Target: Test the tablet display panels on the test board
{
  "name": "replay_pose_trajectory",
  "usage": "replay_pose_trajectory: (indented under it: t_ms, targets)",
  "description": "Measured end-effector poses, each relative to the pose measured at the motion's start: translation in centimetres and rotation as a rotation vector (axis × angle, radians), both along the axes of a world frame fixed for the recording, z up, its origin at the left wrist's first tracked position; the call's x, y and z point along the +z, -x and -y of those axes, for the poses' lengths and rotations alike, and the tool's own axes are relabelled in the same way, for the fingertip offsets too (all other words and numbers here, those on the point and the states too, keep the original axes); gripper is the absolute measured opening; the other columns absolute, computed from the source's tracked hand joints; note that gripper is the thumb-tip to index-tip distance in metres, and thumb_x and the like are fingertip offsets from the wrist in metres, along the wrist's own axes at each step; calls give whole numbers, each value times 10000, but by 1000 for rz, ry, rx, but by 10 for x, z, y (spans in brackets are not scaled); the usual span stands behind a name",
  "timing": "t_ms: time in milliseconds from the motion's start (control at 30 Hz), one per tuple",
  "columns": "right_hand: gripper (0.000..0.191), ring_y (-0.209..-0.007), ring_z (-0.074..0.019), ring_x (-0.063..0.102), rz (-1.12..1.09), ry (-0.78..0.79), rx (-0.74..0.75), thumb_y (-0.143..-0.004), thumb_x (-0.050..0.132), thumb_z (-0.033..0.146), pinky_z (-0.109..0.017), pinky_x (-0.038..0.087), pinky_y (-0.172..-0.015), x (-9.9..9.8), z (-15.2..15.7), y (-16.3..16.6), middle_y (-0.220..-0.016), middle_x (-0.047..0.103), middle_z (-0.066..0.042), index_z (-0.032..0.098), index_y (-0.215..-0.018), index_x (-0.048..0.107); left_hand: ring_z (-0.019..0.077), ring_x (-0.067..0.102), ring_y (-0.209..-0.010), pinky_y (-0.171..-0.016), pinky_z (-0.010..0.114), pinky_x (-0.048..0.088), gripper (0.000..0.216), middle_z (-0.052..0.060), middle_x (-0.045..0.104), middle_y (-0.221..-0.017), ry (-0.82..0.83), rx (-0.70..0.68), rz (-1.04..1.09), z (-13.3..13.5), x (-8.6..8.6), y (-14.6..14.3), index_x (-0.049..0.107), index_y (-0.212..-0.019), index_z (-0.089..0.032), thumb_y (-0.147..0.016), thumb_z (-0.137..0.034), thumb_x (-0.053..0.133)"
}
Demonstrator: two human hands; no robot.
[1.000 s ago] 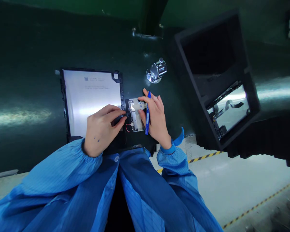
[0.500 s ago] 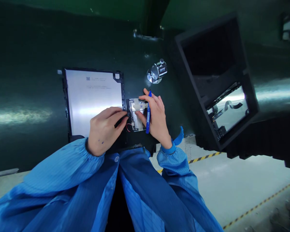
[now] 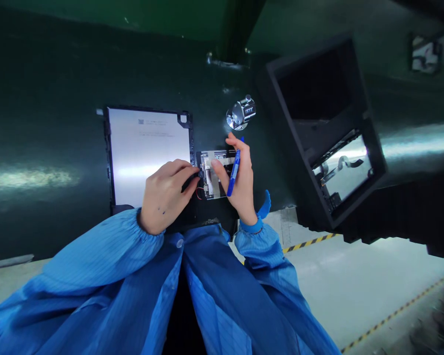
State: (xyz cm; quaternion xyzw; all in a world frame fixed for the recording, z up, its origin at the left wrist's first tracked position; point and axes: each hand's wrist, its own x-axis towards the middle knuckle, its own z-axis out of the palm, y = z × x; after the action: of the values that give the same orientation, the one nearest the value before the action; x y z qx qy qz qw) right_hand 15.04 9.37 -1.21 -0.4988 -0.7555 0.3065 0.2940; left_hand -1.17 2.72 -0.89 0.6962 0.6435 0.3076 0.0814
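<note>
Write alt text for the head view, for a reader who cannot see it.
The left hand and right hand touch a small circuit board beside a white panel on a dark table; the right also holds a blue pen.

Panel [image 3: 148, 150]: smooth glossy pale sheet, matt black frame, under the left grip [image 3: 166, 197].
Pen [image 3: 234, 172]: glossy blue plastic, in the right grip [image 3: 241, 180].
Counter [image 3: 241, 112]: polished chrome metal, beyond the right grip.
Worktop [image 3: 52, 113]: smooth dark green, faint sheen.
Sleeves [image 3: 107, 261]: matt blue cloth, finely striped.
Box [image 3: 281, 123]: matt black, possibly foam.
</note>
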Motion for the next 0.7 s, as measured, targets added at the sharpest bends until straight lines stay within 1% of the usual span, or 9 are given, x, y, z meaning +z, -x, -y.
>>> replay_pose_trajectory:
  t_ms: [67,133,200,367,500,633,700]
  targets:
    - [447,-1399,-279,473,6,4,47,-937,562,477,-537,263,-1225,1,-2,-3,-1533,481,-105,258,-1309,447,223,707,-845,-701,313,557,113,57,749,-969,-2,-12,-9,-1,-1,0,735,-963,-159,-889,-131,653]
    - [482,-1414,-297,454,64,5,100,-903,600,499,-576,192,-1243,1,-3,-5,-1546,473,-101,265,-1300,460,223,704,-841,-707,313,558,118,64,749,-962,-25,-18,-5,-1,-2,-1,735,-950,-151,-887,-111,644]
    - [496,-1421,-304,444,103,9,113,-893,605,506,-596,161,-1245,0,-4,-6,-1554,466,-101,265,-1303,464,220,701,-839,-719,313,562,122,69,750,-959,-46,-22,1,-1,-4,-2,738,-945,-144,-889,-106,636]
    - [482,-1417,-302,449,120,20,118,-904,580,488,-589,171,-1244,2,-5,-7,-1557,460,-107,257,-1312,468,212,691,-819,-713,322,569,137,61,753,-938,-85,-38,-2,-2,-8,-2,738,-950,-153,-917,-125,608]
    - [468,-1411,-297,458,135,20,129,-914,577,483,-589,178,-1242,3,-6,-7,-1558,458,-113,254,-1306,466,215,689,-814,-714,315,567,136,79,747,-880,-131,-81,13,-2,-7,0,738,-940,-120,-911,-98,607]
    - [449,-1418,-297,454,178,3,99,-933,568,487,-591,194,-1234,0,-5,-2,-1542,472,-118,250,-1299,464,223,692,-820,-723,339,576,189,80,750,-889,-92,-83,45,-1,-7,1,745,-948,-140,-937,-110,558]
    - [439,-1426,-299,444,196,-10,72,-942,563,482,-590,182,-1238,-3,-4,1,-1533,480,-119,248,-1301,467,221,697,-827,-730,339,579,202,75,752,-902,-72,-78,40,-1,-9,0,741,-941,-154,-944,-116,543]
